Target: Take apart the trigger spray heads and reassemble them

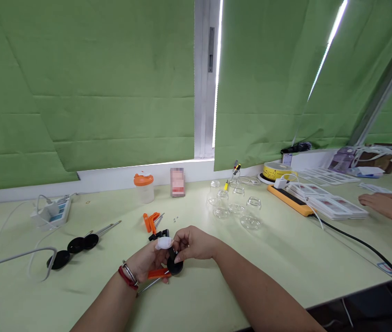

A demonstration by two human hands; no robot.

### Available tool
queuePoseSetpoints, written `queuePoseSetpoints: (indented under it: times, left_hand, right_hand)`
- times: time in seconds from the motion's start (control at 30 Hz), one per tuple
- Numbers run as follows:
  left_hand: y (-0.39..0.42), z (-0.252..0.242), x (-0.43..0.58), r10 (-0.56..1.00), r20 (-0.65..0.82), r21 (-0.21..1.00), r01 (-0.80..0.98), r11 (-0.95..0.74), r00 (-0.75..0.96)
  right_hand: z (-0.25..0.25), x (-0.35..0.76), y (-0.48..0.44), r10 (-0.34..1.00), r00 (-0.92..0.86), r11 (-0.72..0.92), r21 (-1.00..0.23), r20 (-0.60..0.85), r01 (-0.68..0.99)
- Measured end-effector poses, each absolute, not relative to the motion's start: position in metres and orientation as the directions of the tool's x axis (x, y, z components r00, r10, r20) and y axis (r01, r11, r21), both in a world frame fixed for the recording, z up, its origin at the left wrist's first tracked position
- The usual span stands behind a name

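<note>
My left hand (147, 262), a white wrap on one finger, is closed around an orange handle piece (157, 274) with a thin metal rod (149, 287) beneath it. A round black disc-shaped part (174, 266) with a short upright stem sits at its fingertips. Fingers of my right hand (196, 244) pinch this black part from the right. Just beyond the hands lie small black pieces (159, 235). Orange pieces (151, 222) with metal rods and tiny metal bits (175, 219) rest farther back. Three black discs (76, 245) with metal rods lie to the left.
Several clear glass jars (251, 214) stand right of centre. An orange-lidded cup (144, 186) and a small box (177, 182) are by the wall. Rightward are an orange power strip (291, 201), stacked cards (337, 206) and another person's hands (386, 205). A white charger strip (52, 212) with cables is left.
</note>
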State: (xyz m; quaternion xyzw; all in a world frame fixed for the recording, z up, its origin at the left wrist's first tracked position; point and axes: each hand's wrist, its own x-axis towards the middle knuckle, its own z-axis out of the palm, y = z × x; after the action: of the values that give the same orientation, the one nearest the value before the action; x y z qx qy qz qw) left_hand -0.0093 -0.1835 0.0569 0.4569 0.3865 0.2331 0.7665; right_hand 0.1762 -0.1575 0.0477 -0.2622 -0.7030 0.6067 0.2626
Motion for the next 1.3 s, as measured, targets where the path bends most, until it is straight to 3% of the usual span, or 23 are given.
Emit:
queuePoseSetpoints:
  times: [1.3]
  left_hand:
    - [-0.1855, 0.0614, -0.009, 0.718, -0.372, 0.888, 0.0, 0.46, 0.588]
  right_hand:
    - [0.0475, 0.1757, -0.1582, 0.69, -0.722, 0.111, -0.993, 0.05, 0.037]
